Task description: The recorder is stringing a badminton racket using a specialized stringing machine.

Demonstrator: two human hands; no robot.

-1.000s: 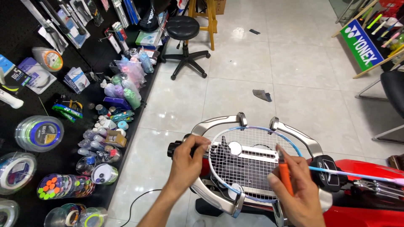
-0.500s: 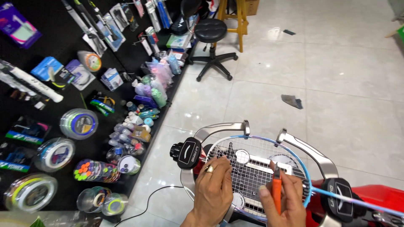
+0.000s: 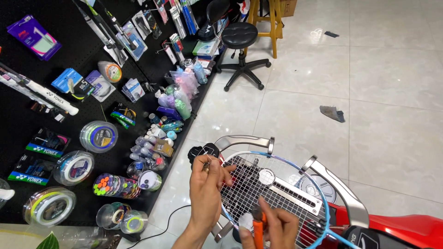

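Blue-framed racket (image 3: 295, 184) flat in stringing machine clamps, white strings partly woven; orange-handled tool (image 3: 257, 230) upright.

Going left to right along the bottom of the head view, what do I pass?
String reel → clear tubs → black cable → left hand pinching the string at the racket frame → right hand with the orange-handled tool → red machine base.
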